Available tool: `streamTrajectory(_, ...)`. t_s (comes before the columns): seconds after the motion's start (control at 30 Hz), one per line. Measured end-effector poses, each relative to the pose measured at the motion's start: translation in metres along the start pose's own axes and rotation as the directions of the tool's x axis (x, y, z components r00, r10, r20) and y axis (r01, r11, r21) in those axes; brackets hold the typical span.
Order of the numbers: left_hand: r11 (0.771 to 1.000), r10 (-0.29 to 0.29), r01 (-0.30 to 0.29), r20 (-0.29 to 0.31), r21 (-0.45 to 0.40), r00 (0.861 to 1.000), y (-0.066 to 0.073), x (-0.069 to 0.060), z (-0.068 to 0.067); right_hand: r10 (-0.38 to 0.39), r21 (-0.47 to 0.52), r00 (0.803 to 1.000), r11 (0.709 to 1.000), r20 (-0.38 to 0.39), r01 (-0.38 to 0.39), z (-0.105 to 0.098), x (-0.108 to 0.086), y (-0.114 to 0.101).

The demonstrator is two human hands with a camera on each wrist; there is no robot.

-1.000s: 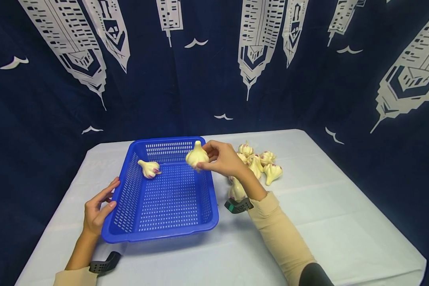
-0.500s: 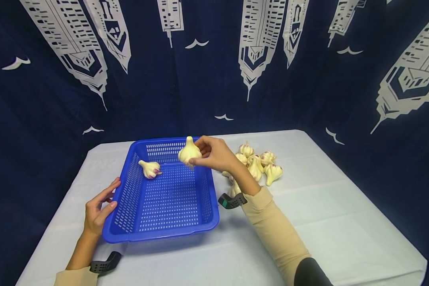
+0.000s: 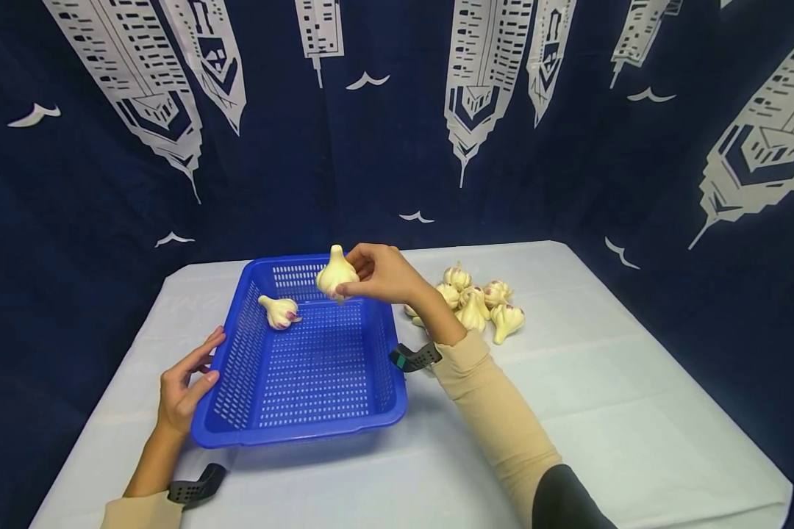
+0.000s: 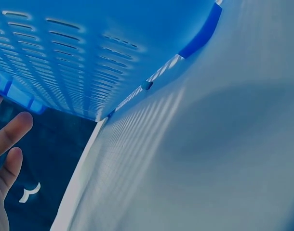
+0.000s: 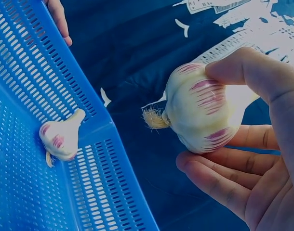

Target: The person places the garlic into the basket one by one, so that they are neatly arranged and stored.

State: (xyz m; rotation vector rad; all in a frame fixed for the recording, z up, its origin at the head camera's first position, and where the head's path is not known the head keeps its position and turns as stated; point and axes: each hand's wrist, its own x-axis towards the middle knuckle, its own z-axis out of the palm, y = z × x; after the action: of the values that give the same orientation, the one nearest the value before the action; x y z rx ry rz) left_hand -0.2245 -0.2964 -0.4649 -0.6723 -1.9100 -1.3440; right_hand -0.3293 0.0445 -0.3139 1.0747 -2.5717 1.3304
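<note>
While left fingers (image 3: pixel 197 354), spread, touch basket (image 3: pixel 314 375), right fingers (image 5: pixel 217 184), half-curled, pinch garlic bulb (image 5: pixel 197 110).

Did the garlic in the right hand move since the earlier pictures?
Yes. In the head view, the held garlic has moved left and slightly upward against the white wavy mark on the backdrop.

Lettering, brands, numbers: none legible. White cloth-covered bench (image 3: pixel 602 411), far left: faint pale marks (image 3: pixel 188 300), unreadable. Dark blue fabric backdrop (image 3: pixel 384 162): white printed tower motifs (image 3: pixel 479 66) and bird-like motifs (image 3: pixel 365 78), pictorial only.
</note>
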Motion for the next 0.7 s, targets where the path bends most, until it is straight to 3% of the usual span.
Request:
streamTrajectory(0.3, 1.0, -0.027, 0.027, 0.012, 0.011, 1.0, 0.007, 0.002, 0.0, -0.01, -0.029, 1.0, 1.0, 0.014, 0.011, 0.016, 0.018, 0.003)
streamTrajectory(0.57, 0.995, -0.094, 0.093, 0.025, 0.039, 0.995, 0.005, -0.001, -0.001, 0.026, -0.059, 0.999, 0.998, 0.02, -0.025, 0.027, 0.026, 0.006)
streamTrajectory(0.7, 0.996, -0.088, 0.087, 0.023, 0.036, 0.996, 0.006, -0.001, -0.001, 0.038, -0.084, 0.999, 0.996, 0.005, -0.037, 0.03, 0.03, 0.006)
